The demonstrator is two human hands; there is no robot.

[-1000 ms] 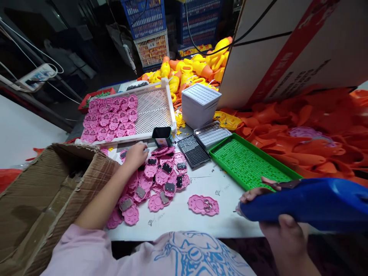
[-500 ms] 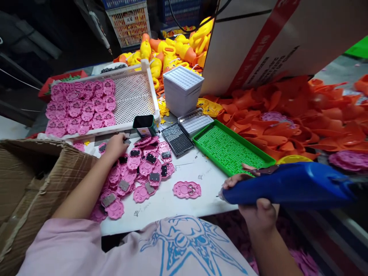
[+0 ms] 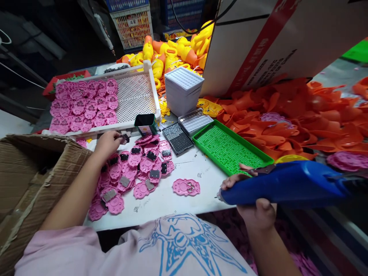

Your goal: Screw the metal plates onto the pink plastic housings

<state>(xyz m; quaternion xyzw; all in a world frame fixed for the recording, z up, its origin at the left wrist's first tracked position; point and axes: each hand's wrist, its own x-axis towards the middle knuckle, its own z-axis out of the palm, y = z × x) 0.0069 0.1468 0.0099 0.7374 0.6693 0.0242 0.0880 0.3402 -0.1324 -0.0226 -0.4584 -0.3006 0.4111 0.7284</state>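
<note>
My right hand [image 3: 255, 214] is wrapped round a blue electric screwdriver [image 3: 276, 184], whose thin bit points left over the table's front edge. My left hand [image 3: 107, 142] is closed, fingertips pinching a small black piece [image 3: 124, 138] beyond the pile of pink plastic plates [image 3: 126, 170]. Several plates in that pile carry black or grey rectangular covers. Apart from the pile, a single pink plate [image 3: 186, 187] lies flat on the white tabletop, small metal parts at its right end. A dark green open container [image 3: 145, 123] stands just right of my left hand.
A white crate [image 3: 138, 96] holds rows of pink pieces. Near the middle are a black screw tray [image 3: 178, 138], a green perforated tray [image 3: 232, 147] and stacked white trays [image 3: 184, 90]. Orange parts [image 3: 258, 119] heap at right; a cardboard box [image 3: 34, 191] stands at left.
My left hand has shifted slightly left and up, and the black piece at its fingertips shows more clearly. My right hand and the screwdriver have hardly moved.
</note>
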